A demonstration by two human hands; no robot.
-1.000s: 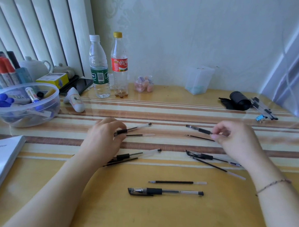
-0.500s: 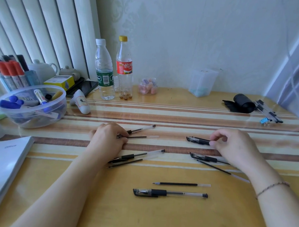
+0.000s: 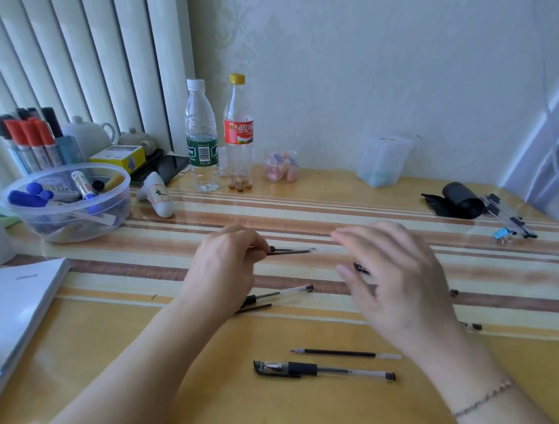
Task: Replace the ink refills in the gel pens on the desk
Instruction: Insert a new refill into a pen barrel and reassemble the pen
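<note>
Raised off its pen, right hand (image 3: pixel 397 281) spreads toward 9 o'clock; left hand (image 3: pixel 228 264) pinching gel pen (image 3: pixel 291 251) may roll loose refills (image 3: pixel 345 353).

Home desk (image 3: pixel 200 384), teapot (image 3: pixel 87 136), drink bottles (image 3: pixel 201 138), vertical blinds (image 3: pixel 86 59)

— The worktop (image 3: pixel 175 361)?
— Yellow wood look with brown and cream stripes, under a glossy clear sheet that mirrors the light.
— The pen (image 3: pixel 324 371) nearest the person?
— Clear smooth plastic barrel, black matt grip, dark see-through cap. The refill (image 3: pixel 345 354) behind it is a thin plastic tube, frosted at one end.
— The bowl (image 3: pixel 69 217)?
— Clear, slightly cloudy plastic. Both bottles (image 3: pixel 202 138) are clear glossy plastic with printed labels.
— The booklet (image 3: pixel 15 299)?
— White matt paper.
</note>
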